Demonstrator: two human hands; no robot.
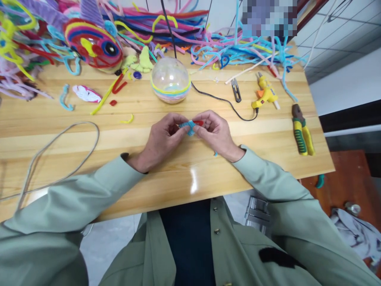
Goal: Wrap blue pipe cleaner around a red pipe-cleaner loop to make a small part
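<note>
Between the fingertips of both hands is a small light-blue piece of pipe cleaner [191,128], held above the table's front half. My left hand [168,137] pinches it from the left, thumb on top. From the other side my right hand [216,133] pinches it too, and a red pipe cleaner piece [199,123] shows by those fingers. Just beyond the hands stands a clear round ball [170,77] with yellow, pink and blue pipe cleaner bands round its lower part. A tiny blue scrap [216,153] lies beside my right wrist.
A yellow glue gun [264,93], thread snips [236,90] and green-yellow pliers [302,131] lie on the right. A decorated fish-like ball [93,43] stands at the back left. Loose pipe cleaners [226,51] cover the back. A grey cable [59,135] loops at left.
</note>
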